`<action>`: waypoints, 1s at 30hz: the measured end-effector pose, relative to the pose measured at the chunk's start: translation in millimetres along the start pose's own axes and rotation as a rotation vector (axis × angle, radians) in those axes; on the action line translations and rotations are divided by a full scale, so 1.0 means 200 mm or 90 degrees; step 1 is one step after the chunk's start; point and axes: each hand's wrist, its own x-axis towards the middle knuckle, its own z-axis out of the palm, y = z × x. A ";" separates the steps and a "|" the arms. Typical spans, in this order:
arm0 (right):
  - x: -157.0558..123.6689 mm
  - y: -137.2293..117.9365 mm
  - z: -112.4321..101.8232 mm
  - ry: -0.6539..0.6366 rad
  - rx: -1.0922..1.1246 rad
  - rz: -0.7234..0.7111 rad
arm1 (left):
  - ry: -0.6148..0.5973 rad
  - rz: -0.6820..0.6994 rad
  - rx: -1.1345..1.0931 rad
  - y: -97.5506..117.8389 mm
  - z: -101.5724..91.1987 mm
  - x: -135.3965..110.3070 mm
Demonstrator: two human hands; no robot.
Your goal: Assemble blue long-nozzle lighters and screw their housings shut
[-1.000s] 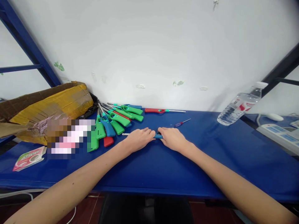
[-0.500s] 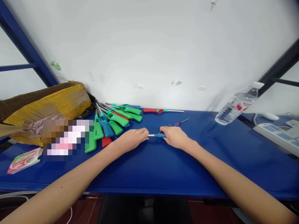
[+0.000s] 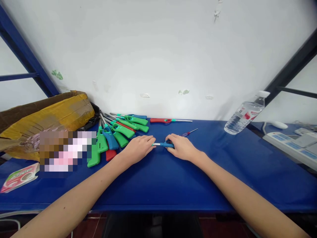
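Over the middle of the blue table, my left hand (image 3: 140, 148) and my right hand (image 3: 182, 147) face each other across a blue stick lighter (image 3: 166, 144). My right hand is closed around its blue handle, by the trigger loop. A short metal tube (image 3: 157, 144) runs from the blue part to my left fingertips, which are closed on its far end. A bit of teal shows there; the rest is hidden under the left hand. Left of my hands lies a pile of stick lighters, mostly green (image 3: 123, 130), with some blue and red.
Behind my hands lie a red stick lighter (image 3: 160, 120) and a small screwdriver (image 3: 190, 132). A water bottle (image 3: 244, 115) and a white power strip (image 3: 284, 142) are at the right. A taped cardboard box (image 3: 71, 110) and a printed card (image 3: 21, 177) are at the left.
The view has shifted slightly, moving most things a little left and down in it. Both hands keep the same hold on the lighter.
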 end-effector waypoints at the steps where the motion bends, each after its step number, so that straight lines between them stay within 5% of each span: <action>1: 0.00 0.00 0.00 0.010 0.029 -0.016 | 0.006 0.003 -0.001 -0.01 0.00 0.00; 9: -0.02 -0.01 -0.02 0.032 0.118 -0.140 | -0.005 -0.006 -0.053 -0.02 0.05 -0.02; 21: -0.02 -0.02 0.01 0.081 0.084 -0.132 | -0.042 -0.008 -0.164 -0.04 0.07 -0.02; 30: -0.01 -0.08 -0.01 0.012 -0.054 -0.101 | -0.042 -0.019 -0.147 -0.01 0.08 -0.01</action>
